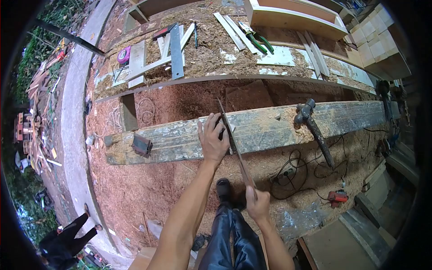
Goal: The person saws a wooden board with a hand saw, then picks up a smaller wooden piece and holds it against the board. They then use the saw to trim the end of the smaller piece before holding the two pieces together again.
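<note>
My right hand (257, 204) is closed around the handle end of a hand saw (242, 164), whose narrow blade I see almost edge-on. It points away from me across a worn plank (265, 126), its tip past the far edge. My left hand (213, 139) lies on the plank just left of the blade, fingers extended and thumb close to the saw. Under and beside that hand is a small dark piece (222, 125), mostly hidden by the fingers and blade. A hammer (310, 121) rests on the plank to the right. A dark reddish block (142, 146) sits toward the left end.
Beyond the plank, a shavings-covered bench holds a try square (176, 53), pliers (257, 38), a tape measure (123, 55), wood strips and a wooden box (294, 20). A cable (288, 177) and a red tool (337, 198) lie on the floor. A person (65, 243) is at lower left.
</note>
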{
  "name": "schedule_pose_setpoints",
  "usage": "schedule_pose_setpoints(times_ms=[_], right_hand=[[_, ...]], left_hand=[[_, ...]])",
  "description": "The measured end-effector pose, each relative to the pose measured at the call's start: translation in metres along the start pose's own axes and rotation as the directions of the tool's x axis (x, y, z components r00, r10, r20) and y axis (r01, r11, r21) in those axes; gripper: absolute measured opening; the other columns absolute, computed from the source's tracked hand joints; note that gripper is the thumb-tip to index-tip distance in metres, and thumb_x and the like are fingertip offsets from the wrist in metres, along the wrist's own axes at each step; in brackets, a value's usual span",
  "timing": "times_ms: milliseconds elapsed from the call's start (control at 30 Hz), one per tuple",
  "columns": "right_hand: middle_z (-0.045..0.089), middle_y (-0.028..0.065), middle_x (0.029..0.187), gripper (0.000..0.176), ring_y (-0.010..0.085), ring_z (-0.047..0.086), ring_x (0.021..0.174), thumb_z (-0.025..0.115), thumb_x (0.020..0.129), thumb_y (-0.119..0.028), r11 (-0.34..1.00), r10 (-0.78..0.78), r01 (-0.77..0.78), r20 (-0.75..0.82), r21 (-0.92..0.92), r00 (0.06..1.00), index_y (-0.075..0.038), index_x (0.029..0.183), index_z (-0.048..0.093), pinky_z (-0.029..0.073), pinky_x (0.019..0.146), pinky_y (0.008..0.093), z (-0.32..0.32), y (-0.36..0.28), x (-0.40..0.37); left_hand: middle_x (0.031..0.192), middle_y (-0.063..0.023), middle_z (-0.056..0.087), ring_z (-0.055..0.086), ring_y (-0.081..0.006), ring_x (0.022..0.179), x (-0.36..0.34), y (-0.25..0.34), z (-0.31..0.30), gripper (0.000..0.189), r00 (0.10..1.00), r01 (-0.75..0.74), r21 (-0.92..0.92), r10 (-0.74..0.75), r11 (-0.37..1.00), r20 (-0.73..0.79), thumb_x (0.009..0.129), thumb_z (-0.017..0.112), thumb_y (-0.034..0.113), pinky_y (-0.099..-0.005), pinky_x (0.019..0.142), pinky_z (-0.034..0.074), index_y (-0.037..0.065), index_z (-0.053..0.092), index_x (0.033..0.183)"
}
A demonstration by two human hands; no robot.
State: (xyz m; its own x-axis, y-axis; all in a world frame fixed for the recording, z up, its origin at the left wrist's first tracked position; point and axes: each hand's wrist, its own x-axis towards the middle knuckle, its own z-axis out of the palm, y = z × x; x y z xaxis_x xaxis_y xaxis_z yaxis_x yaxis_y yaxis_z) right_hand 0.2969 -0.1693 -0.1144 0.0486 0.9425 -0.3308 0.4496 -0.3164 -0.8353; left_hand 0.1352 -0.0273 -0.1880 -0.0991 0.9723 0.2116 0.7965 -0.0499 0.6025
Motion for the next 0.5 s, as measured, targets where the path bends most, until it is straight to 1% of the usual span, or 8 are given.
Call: schedule_pose_setpoints(times_ms=[100, 200, 267, 400, 467, 500], right_hand=[[0.044, 0.0246, 0.055, 0.042, 0.0397, 0.052, 0.047, 0.054, 0.092, -0.028, 1.000, 0.013, -0.013, 0.007, 0.029, 1.000, 0.004, 0.066, 0.057, 0.040, 0.047, 0.0409, -0.003, 0.002, -0.010], [0.044, 0.0240, 0.054, 0.042, 0.0377, 0.052, 0.046, 0.054, 0.092, -0.028, 0.999, -0.023, 0.023, -0.015, 0.028, 1.000, 0.004, 0.066, 0.057, 0.039, 0.047, 0.0403, 0.008, -0.012, 0.032], [0.043, 0.0235, 0.053, 0.041, 0.0356, 0.052, 0.044, 0.055, 0.092, -0.028, 0.999, -0.006, 0.005, -0.014, -0.039, 1.000, 0.005, 0.066, 0.057, 0.039, 0.046, 0.0395, 0.012, -0.022, 0.055], [0.044, 0.0233, 0.052, 0.042, 0.0353, 0.054, 0.045, 0.054, 0.092, -0.028, 0.999, -0.052, 0.052, -0.016, -0.012, 0.999, 0.004, 0.066, 0.058, 0.040, 0.047, 0.0392, -0.001, -0.009, 0.005], [0.043, 0.0236, 0.053, 0.043, 0.0367, 0.055, 0.047, 0.052, 0.093, -0.029, 1.000, 0.010, -0.010, -0.022, 0.011, 1.000, 0.004, 0.067, 0.058, 0.040, 0.047, 0.0391, -0.007, 0.001, -0.023], [0.043, 0.0236, 0.053, 0.043, 0.0367, 0.055, 0.047, 0.052, 0.093, -0.029, 1.000, 0.009, -0.009, -0.018, 0.008, 1.000, 0.004, 0.067, 0.058, 0.040, 0.047, 0.0391, -0.005, 0.000, -0.020]], left_hand=[[0.130, -0.0068, 0.052, 0.039, -0.0267, 0.131, -0.002, 0.000, 0.000, 0.010, 1.000, 0.013, -0.010, -0.013, 1.000, 0.010, 0.079, 0.060, 0.012, -0.0502, 0.114, 0.013, 0.006, 0.059, 0.087], [0.129, -0.0084, 0.052, 0.039, -0.0264, 0.130, -0.002, -0.005, 0.004, 0.013, 1.000, -0.022, -0.007, 0.022, 1.000, -0.019, 0.080, 0.058, 0.012, -0.0513, 0.113, 0.012, 0.005, 0.060, 0.091], [0.129, -0.0084, 0.052, 0.038, -0.0263, 0.131, -0.001, -0.003, 0.003, 0.013, 1.000, -0.021, -0.008, 0.021, 1.000, -0.017, 0.080, 0.058, 0.013, -0.0512, 0.113, 0.012, 0.005, 0.060, 0.091], [0.129, -0.0069, 0.051, 0.040, -0.0265, 0.130, -0.003, 0.000, 0.001, 0.011, 1.000, 0.005, -0.019, -0.006, 1.000, -0.012, 0.079, 0.059, 0.012, -0.0509, 0.113, 0.013, 0.007, 0.059, 0.089], [0.129, -0.0067, 0.051, 0.039, -0.0264, 0.130, -0.001, 0.001, 0.000, 0.012, 1.000, 0.011, -0.025, -0.011, 1.000, -0.002, 0.080, 0.058, 0.013, -0.0510, 0.113, 0.013, 0.007, 0.060, 0.090], [0.129, -0.0067, 0.051, 0.039, -0.0264, 0.130, -0.001, -0.001, -0.001, 0.012, 1.000, 0.016, -0.025, -0.016, 1.000, -0.004, 0.080, 0.058, 0.013, -0.0510, 0.113, 0.013, 0.007, 0.060, 0.090]])
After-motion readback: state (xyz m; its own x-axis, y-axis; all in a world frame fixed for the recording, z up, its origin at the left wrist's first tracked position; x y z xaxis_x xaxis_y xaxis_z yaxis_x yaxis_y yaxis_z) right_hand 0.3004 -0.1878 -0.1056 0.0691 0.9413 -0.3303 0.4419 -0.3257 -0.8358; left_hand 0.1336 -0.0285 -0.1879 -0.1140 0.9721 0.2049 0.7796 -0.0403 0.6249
